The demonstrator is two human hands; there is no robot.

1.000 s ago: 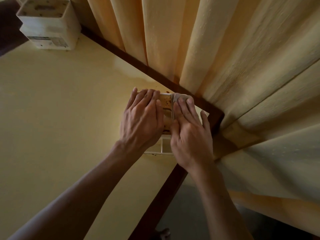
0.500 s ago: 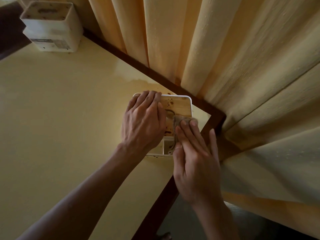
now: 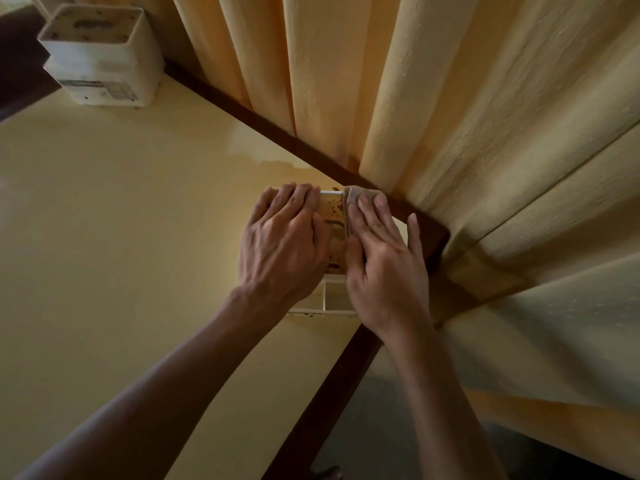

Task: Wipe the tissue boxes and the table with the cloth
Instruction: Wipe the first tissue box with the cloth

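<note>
Two tissue boxes sit on the pale yellow table (image 3: 104, 237), which has a dark wooden rim and stands against heavy cream curtains (image 3: 450, 98). We take the near tissue box (image 3: 334, 216) as our landmark: it stands at the table's corner, close to both the far rim and the right rim, its stained top showing between our hands. The second tissue box (image 3: 100, 60) stands well apart from it, far off to the left along the curtain side. Left of the near box the tabletop lies bare and wide; to its right the rim drops away to a dim floor.

Our left hand (image 3: 287, 244) lies flat over the box's left half, fingers together. Our right hand (image 3: 381, 265) presses the cloth (image 3: 356, 197) under flat fingers, not clenched, at the box's far edge. Half a second ago the cloth sat near the middle of the top; it has since slid away from us.
</note>
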